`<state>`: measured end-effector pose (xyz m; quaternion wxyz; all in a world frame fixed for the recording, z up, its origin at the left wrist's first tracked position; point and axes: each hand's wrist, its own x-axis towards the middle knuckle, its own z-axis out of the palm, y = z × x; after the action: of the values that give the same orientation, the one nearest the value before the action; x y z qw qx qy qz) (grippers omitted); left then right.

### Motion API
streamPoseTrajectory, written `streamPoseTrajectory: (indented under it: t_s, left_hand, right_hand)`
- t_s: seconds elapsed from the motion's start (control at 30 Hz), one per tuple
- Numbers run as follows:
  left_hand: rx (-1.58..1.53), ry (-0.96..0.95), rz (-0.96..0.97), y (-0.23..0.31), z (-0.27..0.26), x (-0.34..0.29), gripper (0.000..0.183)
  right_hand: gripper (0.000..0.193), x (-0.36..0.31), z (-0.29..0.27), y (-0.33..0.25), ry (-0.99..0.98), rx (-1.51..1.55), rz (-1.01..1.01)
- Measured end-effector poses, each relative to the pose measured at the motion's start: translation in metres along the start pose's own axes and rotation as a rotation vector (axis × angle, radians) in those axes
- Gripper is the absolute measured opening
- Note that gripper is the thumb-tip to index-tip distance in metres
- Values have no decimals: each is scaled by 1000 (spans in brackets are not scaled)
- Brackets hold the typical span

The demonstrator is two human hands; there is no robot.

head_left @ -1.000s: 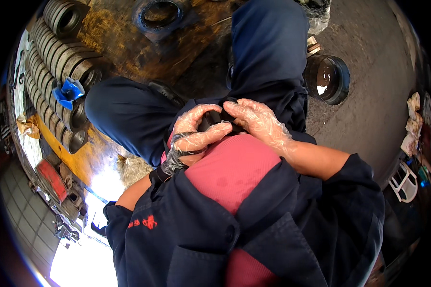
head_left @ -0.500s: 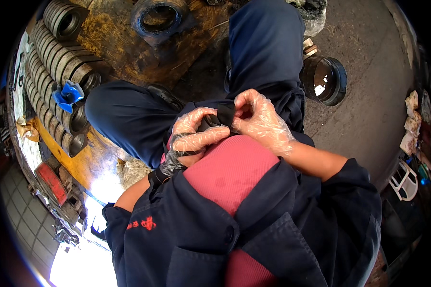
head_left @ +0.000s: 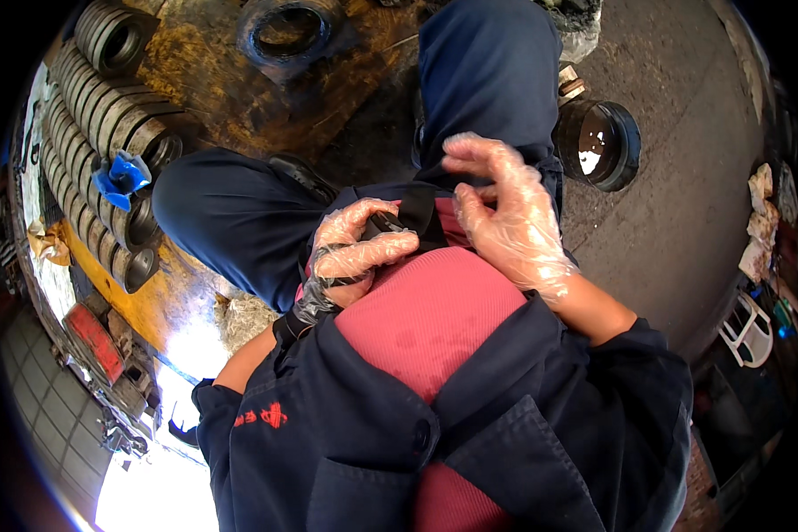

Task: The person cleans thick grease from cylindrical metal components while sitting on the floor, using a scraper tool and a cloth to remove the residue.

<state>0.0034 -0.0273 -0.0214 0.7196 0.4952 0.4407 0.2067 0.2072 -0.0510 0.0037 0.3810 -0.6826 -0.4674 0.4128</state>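
At my waist, my left hand (head_left: 350, 253) in a clear plastic glove is closed around a dark piece between thumb and fingers. This piece joins a black belt-like strap (head_left: 418, 209), whose loose-looking flap stands up beside my fingertips; whether it has a buckle is hard to make out. My right hand (head_left: 516, 213), gloved the same way, is raised just right of the strap with its fingers apart and nothing in them. Below both hands shows my pink ribbed shirt (head_left: 426, 310), framed by an open dark jacket (head_left: 346, 408).
Rows of metal rings (head_left: 106, 115) lie on the left, with a crumpled blue piece (head_left: 122, 179) on them. A dark greasy ring (head_left: 288, 34) sits ahead on the stained floor. Right of my knee stands a black round pan (head_left: 625, 146) holding shiny liquid. A white plastic chair (head_left: 747, 332) is far right.
My right hand has let go of the black strap and moved away to the right, its fingers opening. My left hand stays at the waist, still holding.
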Motion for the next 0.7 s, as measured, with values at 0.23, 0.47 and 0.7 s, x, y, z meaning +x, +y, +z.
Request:
streamPoseTrajectory:
  t_s: [0.23,0.47,0.7]
  left_hand:
    - [-322,115,-293,5,7,3,24]
    - [-277,63,-193,6,7,4,25]
    - [-435,40,-276,9,7,4,25]
  right_hand:
    - [26,-4,-23,2,-577,-323,-85]
    - [50,17,-26,14,-914,-73,159]
    - [32,43,-20,29,-1079,468,895]
